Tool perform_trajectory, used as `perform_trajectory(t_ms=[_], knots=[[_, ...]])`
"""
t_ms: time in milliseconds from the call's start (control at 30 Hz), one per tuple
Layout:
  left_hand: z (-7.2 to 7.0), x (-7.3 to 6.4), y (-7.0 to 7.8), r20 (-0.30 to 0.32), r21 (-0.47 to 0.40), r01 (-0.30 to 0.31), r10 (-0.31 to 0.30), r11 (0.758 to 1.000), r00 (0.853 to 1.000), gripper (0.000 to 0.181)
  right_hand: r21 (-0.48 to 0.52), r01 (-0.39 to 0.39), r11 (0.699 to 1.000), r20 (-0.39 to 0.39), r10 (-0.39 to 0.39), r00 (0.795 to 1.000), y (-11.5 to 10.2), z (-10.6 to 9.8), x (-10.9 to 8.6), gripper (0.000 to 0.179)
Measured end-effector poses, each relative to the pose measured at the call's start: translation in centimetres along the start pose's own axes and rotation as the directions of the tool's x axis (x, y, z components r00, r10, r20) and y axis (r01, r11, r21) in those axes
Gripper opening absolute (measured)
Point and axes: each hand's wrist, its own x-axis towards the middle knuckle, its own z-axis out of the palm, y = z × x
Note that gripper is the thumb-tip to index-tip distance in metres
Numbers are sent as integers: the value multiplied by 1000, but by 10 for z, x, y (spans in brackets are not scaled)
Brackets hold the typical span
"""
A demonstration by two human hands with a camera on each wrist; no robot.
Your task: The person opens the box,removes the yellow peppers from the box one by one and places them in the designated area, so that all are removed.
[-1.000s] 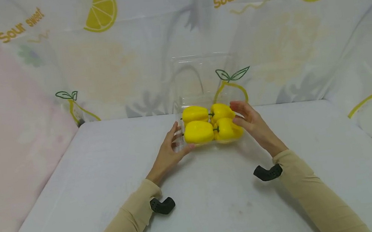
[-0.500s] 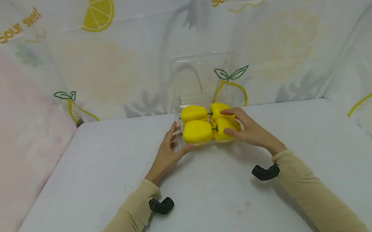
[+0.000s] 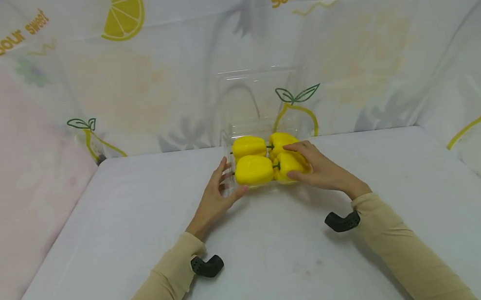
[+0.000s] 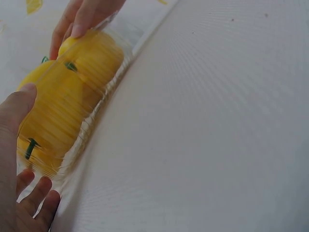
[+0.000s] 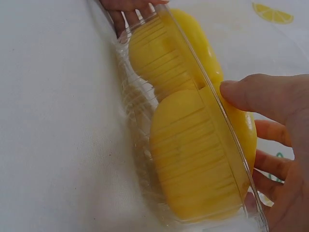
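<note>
Yellow bell peppers with green stems lie in two rows in a clear plastic clamshell box (image 5: 137, 116), whose lid (image 3: 237, 73) stands raised at the back. My left hand (image 3: 215, 199) holds the box at its front left corner, thumb (image 4: 26, 96) at the front rim and fingers along the left side. With my right hand (image 3: 323, 168) I grip the front right bell pepper (image 3: 287, 163), thumb (image 5: 241, 92) on its near side and fingers over the far side. That pepper still sits inside the box. The right palm hides its right end.
The box stands near the back edge of a white table (image 3: 270, 264). Behind hangs a white curtain (image 3: 188, 67) printed with lemons, and a pinkish cloth (image 3: 13, 169) closes off the left. Black curved pieces (image 3: 209, 266) stick out from both sleeves.
My right hand has moved left and down from beside the right-hand peppers onto the front right one and now grips it. The left hand keeps its hold on the box.
</note>
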Motion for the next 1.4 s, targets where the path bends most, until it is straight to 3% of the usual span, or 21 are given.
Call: perform_trajectory(t_ms=[400, 667, 1400], knots=[[1, -1, 0, -16, -3, -11, 11, 1000, 1000, 90, -7, 45, 999, -9, -45, 999, 0, 2, -2, 61], [-8, -16, 39, 11, -35, -27, 28, 999, 1000, 81, 4, 73, 997, -37, -73, 997, 2, 4, -3, 59], [-5, -19, 39, 19, -31, -38, 39, 999, 999, 80, 8, 150, 989, -134, -147, 980, 8, 6, -6, 54]])
